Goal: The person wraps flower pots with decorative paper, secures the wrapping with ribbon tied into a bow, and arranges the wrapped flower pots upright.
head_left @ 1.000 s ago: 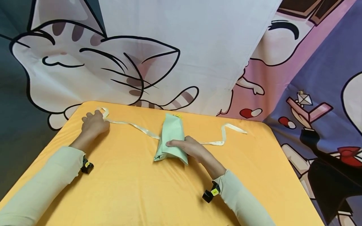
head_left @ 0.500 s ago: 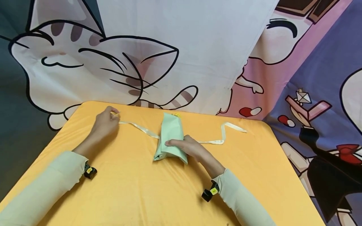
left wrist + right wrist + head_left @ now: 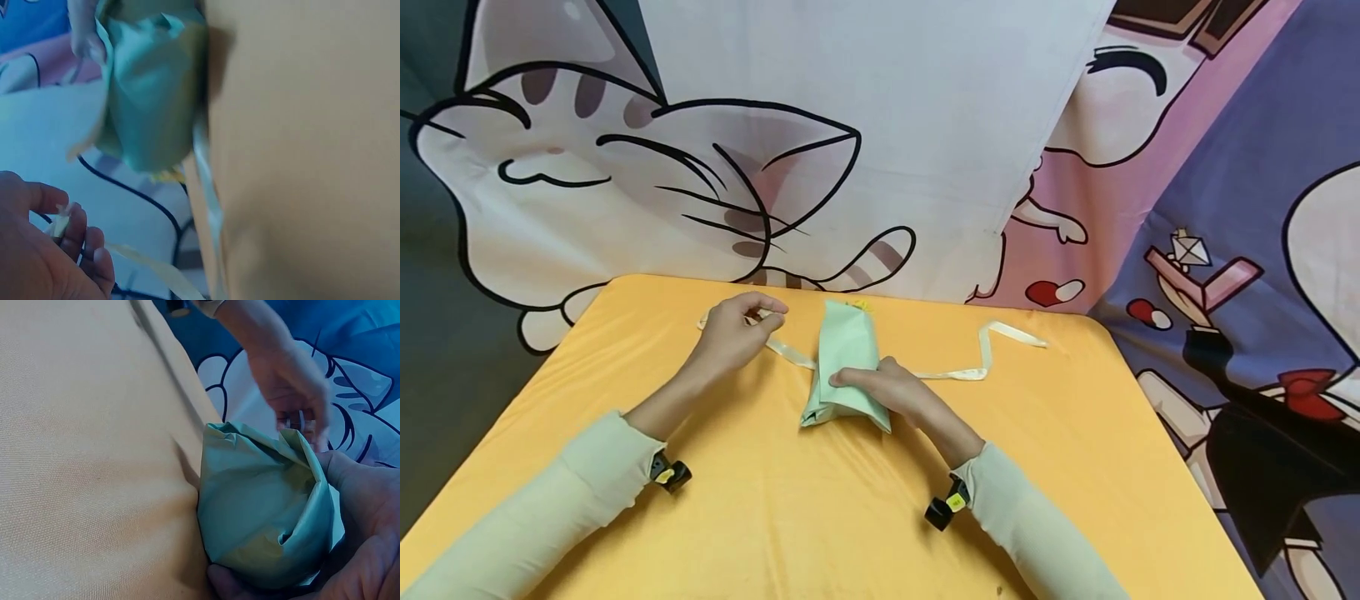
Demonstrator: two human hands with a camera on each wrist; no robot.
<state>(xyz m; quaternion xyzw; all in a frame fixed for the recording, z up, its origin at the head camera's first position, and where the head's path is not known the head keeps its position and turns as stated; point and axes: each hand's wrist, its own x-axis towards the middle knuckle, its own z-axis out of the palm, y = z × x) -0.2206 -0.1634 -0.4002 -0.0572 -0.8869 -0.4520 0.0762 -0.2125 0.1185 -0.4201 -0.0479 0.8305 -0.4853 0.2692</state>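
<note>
A pale green paper-wrapped bundle [image 3: 847, 342] lies on the yellow-covered table, with a bit of yellow showing at its far end. My right hand [image 3: 898, 392] grips its near right side, thumb on top. A cream ribbon [image 3: 793, 354] passes under the bundle and trails out on both sides. Left of the bundle, my left hand [image 3: 735, 331] pinches the ribbon's left end between thumb and fingers, seen in the left wrist view as a cream ribbon end [image 3: 60, 224]. In the right wrist view, the folded paper end of the bundle [image 3: 262, 494] faces the camera.
The ribbon's right part [image 3: 985, 350] lies bent on the yellow tablecloth [image 3: 790, 508]. Behind the table hangs a printed cat backdrop [image 3: 940, 150], and a purple and pink printed cloth [image 3: 1247, 208] stands at the right. Each wrist wears a small black camera [image 3: 670, 473].
My left hand has picked up the ribbon's left end from the far left of the table and carried it rightward toward the bundle. The right hand keeps its grip.
</note>
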